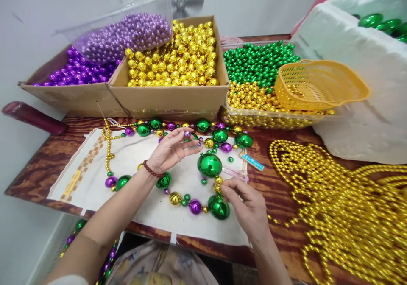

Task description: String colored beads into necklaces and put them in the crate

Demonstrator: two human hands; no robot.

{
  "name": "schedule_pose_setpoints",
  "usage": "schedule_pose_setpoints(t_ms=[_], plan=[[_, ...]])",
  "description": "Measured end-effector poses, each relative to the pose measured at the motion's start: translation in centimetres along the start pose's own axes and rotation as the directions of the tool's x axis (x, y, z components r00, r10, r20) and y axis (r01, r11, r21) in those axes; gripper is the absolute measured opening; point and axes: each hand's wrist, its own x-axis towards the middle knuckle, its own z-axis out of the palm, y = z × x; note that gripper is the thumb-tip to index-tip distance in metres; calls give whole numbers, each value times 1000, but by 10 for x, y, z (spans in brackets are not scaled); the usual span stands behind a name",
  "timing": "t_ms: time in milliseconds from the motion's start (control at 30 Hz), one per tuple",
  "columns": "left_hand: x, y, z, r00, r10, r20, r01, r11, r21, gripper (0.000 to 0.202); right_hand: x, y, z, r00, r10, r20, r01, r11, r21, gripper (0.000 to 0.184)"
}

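Note:
A bead garland (pixel 195 206) of green, purple and gold balls curves over the white cloth (pixel 127 166). My left hand (pixel 171 147), a reddish bead bracelet on its wrist, is raised above the cloth with a small purple bead (pixel 187 134) at its fingers; a thin thread runs from there towards the right. My right hand (pixel 244 200) pinches small gold beads (pixel 218 183) on the garland, between a large green ball (pixel 210 165) and another green ball (pixel 218 207). Several small loose green beads (pixel 230 159) lie near the hands.
Behind the cloth stand cardboard boxes of purple beads (pixel 85 71) and gold balls (pixel 173 60). A clear bin holds green beads (pixel 257 62) and gold beads, with a yellow basket (pixel 321 83) on top. Gold bead strands (pixel 343 208) cover the right side. A dark red cylinder (pixel 34 117) lies left.

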Motion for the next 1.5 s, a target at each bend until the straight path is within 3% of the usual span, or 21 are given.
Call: schedule_pose_setpoints(t_ms=[433,600,767,867,933,1000,1067,1133,1233,1367,1500], plan=[[0,5,-2,1000,13,26,-17,990,140,22,0,4,0,1000,23,1,-23,1000,-20,20],[-7,-13,0,999,35,-36,-26,973,227,18,9,5,9,996,77,51,-82,992,97,19],[-2,-46,22,974,165,-152,-159,986,55,21,18,2,28,994,99,54,-105,987,124,18],[16,-54,37,934,301,-192,-287,953,98,23,23,-2,33,992,120,40,-124,985,120,19],[29,-54,41,902,387,-191,-354,917,184,23,30,-4,28,987,128,93,-140,982,131,19],[39,-52,43,895,426,-131,-377,880,288,22,41,-9,17,988,122,100,-136,979,154,19],[45,-48,43,909,416,-6,-378,833,404,20,57,-17,5,995,102,-8,-99,975,198,20],[46,-44,44,913,382,143,-396,749,531,17,73,-27,-5,989,71,-131,-37,968,248,21],[43,-38,48,892,348,287,-447,596,667,17,94,-39,-8,990,7,-141,38,950,309,19],[38,-30,48,890,280,360,-456,540,707,18,110,-42,-2,969,-17,-248,121,903,412,8],[32,-25,37,922,177,344,-386,493,780,18,122,-39,-7,902,-33,-430,241,865,440,13]])
